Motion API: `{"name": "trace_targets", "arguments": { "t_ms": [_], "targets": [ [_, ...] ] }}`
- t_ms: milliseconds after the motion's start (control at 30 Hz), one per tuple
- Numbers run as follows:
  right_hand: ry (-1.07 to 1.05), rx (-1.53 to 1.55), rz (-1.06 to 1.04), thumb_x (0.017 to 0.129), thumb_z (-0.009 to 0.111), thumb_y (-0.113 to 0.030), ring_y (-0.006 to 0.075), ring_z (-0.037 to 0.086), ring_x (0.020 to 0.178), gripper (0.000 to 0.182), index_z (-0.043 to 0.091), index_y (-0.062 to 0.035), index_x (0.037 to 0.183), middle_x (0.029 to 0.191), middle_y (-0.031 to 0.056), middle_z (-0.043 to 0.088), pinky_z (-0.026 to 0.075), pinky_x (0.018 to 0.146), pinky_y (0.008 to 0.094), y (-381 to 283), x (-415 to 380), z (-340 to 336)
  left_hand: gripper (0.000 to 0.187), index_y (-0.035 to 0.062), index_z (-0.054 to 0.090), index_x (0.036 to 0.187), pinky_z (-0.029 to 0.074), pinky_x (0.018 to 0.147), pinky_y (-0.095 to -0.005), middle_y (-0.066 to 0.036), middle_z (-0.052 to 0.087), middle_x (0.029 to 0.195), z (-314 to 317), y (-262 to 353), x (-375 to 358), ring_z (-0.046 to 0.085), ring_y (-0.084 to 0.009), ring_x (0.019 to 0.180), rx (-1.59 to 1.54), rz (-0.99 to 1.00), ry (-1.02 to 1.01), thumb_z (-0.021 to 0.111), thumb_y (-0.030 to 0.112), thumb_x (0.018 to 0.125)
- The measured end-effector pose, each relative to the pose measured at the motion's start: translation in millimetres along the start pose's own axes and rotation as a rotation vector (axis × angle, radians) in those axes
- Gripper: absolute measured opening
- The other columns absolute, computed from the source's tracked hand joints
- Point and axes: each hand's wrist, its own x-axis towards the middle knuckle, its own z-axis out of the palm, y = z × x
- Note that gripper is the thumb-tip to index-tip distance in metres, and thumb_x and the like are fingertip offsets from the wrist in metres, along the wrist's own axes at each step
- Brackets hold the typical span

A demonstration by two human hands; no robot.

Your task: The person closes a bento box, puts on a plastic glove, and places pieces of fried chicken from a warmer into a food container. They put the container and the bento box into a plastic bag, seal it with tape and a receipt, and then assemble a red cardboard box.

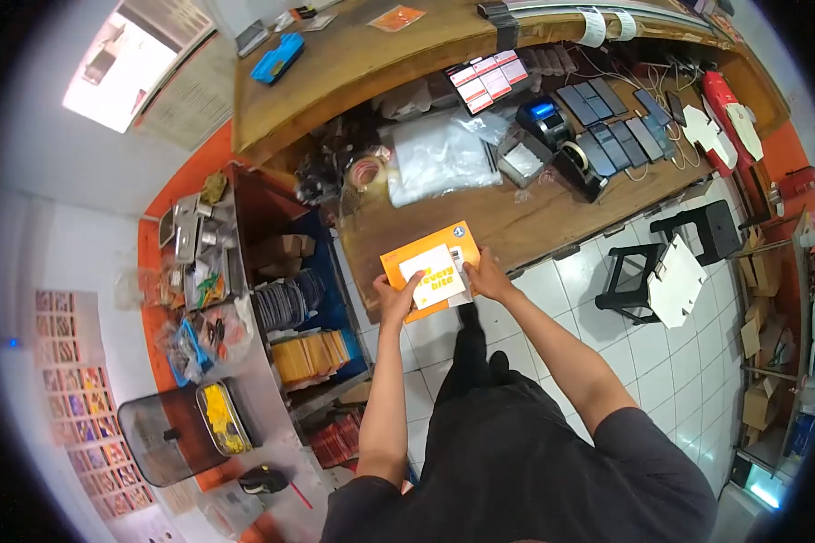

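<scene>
An orange envelope (392, 264) is held in front of my body, near the front edge of the wooden desk (534, 215). On top of it lies a white card (438, 276) with yellow lettering. My left hand (397, 295) grips the left side of both, thumb on the card. At the right side, my right hand (485, 274) is closed on the envelope, its thumb on the front near a small printed label. The fingers behind the envelope are hidden.
On the desk are plastic bags (439, 158), a tape roll (368, 173), a label printer (543, 122), several phones (607, 145) and a tablet (487, 81). Black stools (629, 276) stand at right. Shelves with orange envelopes (310, 357) are at left.
</scene>
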Motion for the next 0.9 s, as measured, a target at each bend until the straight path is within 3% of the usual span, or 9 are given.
{"name": "trace_targets", "arguments": {
  "t_ms": [100, 233, 333, 400, 467, 533, 700, 767, 900],
  "targets": [
    [0.015, -0.168, -0.082, 0.087, 0.061, -0.027, 0.0473, 0.048, 0.111, 0.050, 0.044, 0.0078, 0.119, 0.117, 0.0323, 0.050, 0.041, 0.094, 0.0519, 18.1, 28.5, -18.9, 0.086, -0.0032, 0.038, 0.129, 0.044, 0.099, -0.0405, -0.021, 0.056, 0.121, 19.5, 8.0, 35.3, 0.055, -0.0331, 0.112, 0.475, 0.003, -0.057, 0.085, 0.037, 0.070],
    [0.091, -0.209, -0.028, 0.088, 0.059, -0.024, 0.0468, 0.051, 0.105, 0.035, 0.056, 0.0070, 0.104, 0.112, 0.0315, 0.053, 0.044, 0.090, 0.0516, -17.5, 49.3, -75.9, 0.040, 0.0016, 0.058, 0.117, 0.045, 0.090, -0.0432, -0.019, 0.057, 0.111, 36.2, 68.9, 70.2, 0.056, -0.0351, 0.106, 0.388, 0.618, 0.008, 0.070, 0.019, 0.083],
    [0.133, -0.092, 0.039, 0.088, 0.058, -0.017, 0.0448, 0.057, 0.096, 0.025, 0.060, 0.0018, 0.105, 0.101, 0.0262, 0.059, 0.047, 0.085, 0.0495, -13.0, 82.9, -91.3, 0.035, 0.0051, 0.058, 0.118, 0.049, 0.084, -0.0422, -0.016, 0.058, 0.111, 82.4, 131.4, 136.8, 0.058, -0.0345, 0.103, 0.450, 0.585, -0.342, 0.066, 0.015, 0.085],
    [-0.018, 0.065, 0.006, 0.086, 0.059, -0.017, 0.0425, 0.060, 0.092, 0.024, 0.062, -0.0010, 0.104, 0.095, 0.0227, 0.062, 0.049, 0.082, 0.0493, -26.9, 111.1, -108.3, 0.028, 0.0070, 0.061, 0.115, 0.052, 0.079, -0.0426, -0.015, 0.060, 0.109, 123.8, 131.6, 188.1, 0.061, -0.0344, 0.096, 0.627, 0.936, -0.250, 0.061, 0.014, 0.088],
    [0.149, 0.038, -0.267, 0.086, 0.058, -0.011, 0.0378, 0.061, 0.093, 0.019, 0.062, -0.0001, 0.100, 0.097, 0.0197, 0.064, 0.049, 0.080, 0.0478, -30.9, 146.2, -104.2, 0.017, 0.0073, 0.065, 0.104, 0.052, 0.074, -0.0436, -0.015, 0.062, 0.104, 144.4, 124.5, 250.4, 0.062, -0.0364, 0.087, 0.945, 0.880, -0.308, 0.057, 0.015, 0.090],
    [-0.212, -0.049, -0.063, 0.085, 0.057, -0.010, 0.0373, 0.061, 0.094, 0.018, 0.062, -0.0008, 0.099, 0.097, 0.0186, 0.064, 0.050, 0.083, 0.0468, -43.1, 162.9, -104.5, 0.012, 0.0032, 0.061, 0.085, 0.049, 0.069, -0.0468, -0.020, 0.062, 0.087, 131.5, 112.8, 285.2, 0.062, -0.0377, 0.078, 0.888, 0.978, -0.477, 0.055, 0.013, 0.090],
    [-0.138, -0.122, -0.317, 0.079, 0.057, -0.011, 0.0342, 0.064, 0.090, 0.019, 0.064, -0.0005, 0.093, 0.092, 0.0203, 0.065, 0.052, 0.081, 0.0436, -48.5, 198.7, -69.9, 0.004, 0.0006, 0.052, 0.092, 0.048, 0.066, -0.0428, -0.021, 0.062, 0.079, 145.3, 169.5, 216.8, 0.064, -0.0366, 0.077, 0.812, 0.810, -0.179, 0.053, 0.005, 0.092],
    [-0.070, -0.177, -0.325, 0.080, 0.056, -0.011, 0.0347, 0.063, 0.093, 0.020, 0.063, 0.0011, 0.094, 0.096, 0.0207, 0.065, 0.052, 0.082, 0.0435, -44.1, 218.4, -54.2, 0.008, 0.0017, 0.047, 0.098, 0.049, 0.066, -0.0405, -0.019, 0.064, 0.079, 146.0, 168.5, 214.5, 0.067, -0.0342, 0.078, 0.467, 0.622, -0.073, 0.052, 0.007, 0.095],
    [-0.067, -0.332, -0.236, 0.085, 0.053, -0.016, 0.0339, 0.063, 0.103, 0.025, 0.064, -0.0007, 0.102, 0.109, 0.0193, 0.065, 0.051, 0.087, 0.0452, -33.1, 253.7, -54.0, 0.011, 0.0019, 0.044, 0.101, 0.050, 0.070, -0.0383, -0.020, 0.066, 0.085, 150.6, 172.2, 210.4, 0.068, -0.0317, 0.085, 0.465, 0.672, 0.023, 0.052, 0.009, 0.096]
  ]
}}
